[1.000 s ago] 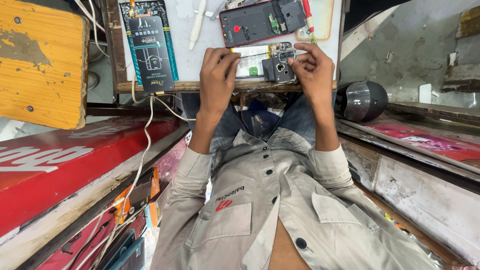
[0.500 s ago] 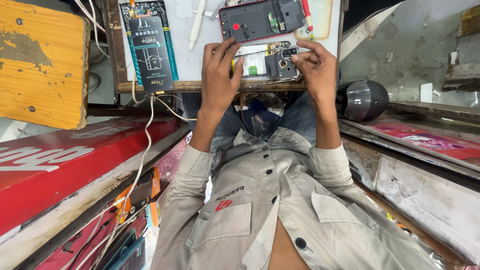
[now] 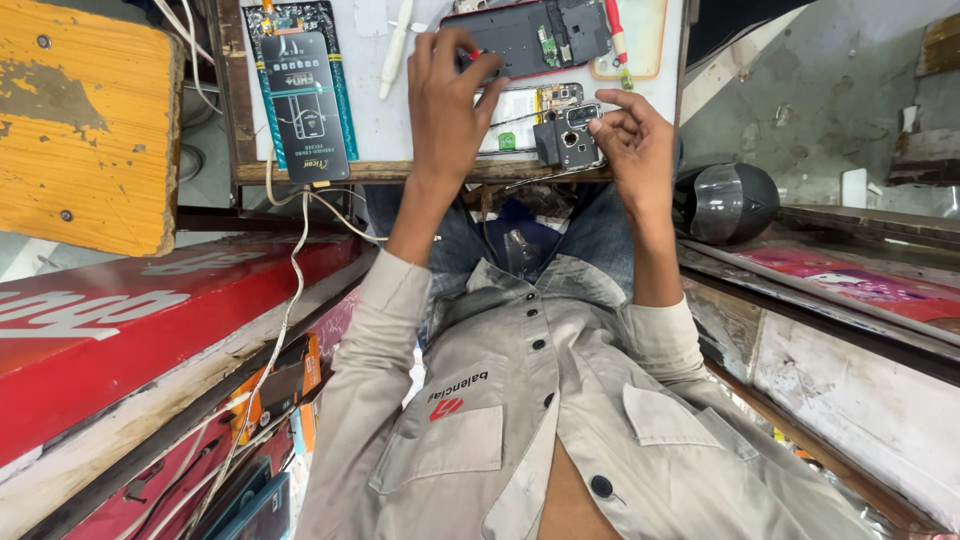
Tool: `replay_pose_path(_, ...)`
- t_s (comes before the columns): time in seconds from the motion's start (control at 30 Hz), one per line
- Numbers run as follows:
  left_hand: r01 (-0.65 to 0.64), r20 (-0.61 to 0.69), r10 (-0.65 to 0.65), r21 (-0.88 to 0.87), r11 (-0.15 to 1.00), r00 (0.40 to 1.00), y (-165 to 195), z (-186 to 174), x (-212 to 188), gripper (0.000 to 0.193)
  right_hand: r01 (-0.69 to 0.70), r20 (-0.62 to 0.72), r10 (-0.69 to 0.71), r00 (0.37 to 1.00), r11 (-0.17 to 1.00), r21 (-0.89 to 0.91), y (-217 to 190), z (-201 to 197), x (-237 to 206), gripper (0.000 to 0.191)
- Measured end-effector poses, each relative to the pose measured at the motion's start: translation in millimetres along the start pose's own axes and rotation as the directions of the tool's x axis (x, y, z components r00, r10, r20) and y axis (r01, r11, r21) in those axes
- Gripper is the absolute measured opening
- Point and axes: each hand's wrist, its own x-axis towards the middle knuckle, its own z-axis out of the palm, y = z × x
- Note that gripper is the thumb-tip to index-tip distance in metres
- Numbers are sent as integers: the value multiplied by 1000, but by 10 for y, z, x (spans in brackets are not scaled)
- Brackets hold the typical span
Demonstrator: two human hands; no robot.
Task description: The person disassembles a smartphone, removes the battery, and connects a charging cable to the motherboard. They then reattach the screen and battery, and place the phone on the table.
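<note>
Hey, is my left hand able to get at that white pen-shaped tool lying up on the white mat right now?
Probably yes. The white pen-shaped tool lies bare on the mat just beside the left hand, with nothing between them, though those fingertips are busy on the opened phone.

Opened phone (image 3: 540, 35) on tray (image 3: 380, 120), camera part (image 3: 568, 135) nearer, tester board (image 3: 305, 100) at left, helmet (image 3: 735, 200) right

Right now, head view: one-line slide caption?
Left hand reaches an opened phone; right hand pinches a dark camera cover over a white tray.

Bright, even daylight, soft shadows, sharp focus throughout (wide-angle stretching bends the edges).
</note>
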Motion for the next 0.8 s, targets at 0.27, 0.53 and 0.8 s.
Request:
replay_pose_path(0.27,-191,71,187,53,980,980,-81,149,257,9,11,-27,-9,1000,994,106,-20,-68,3,33)
replay_pose_path(0.53,173,127,-152,-170,970,980,46,54,228,12,-67,16,65,998,982,176,-83,-95,64,35)
replay_pose_path(0.8,-135,361,212,-225,965,908,362,-178,-36,68,-122,127,99,987,975,188,-91,-80,97,41)
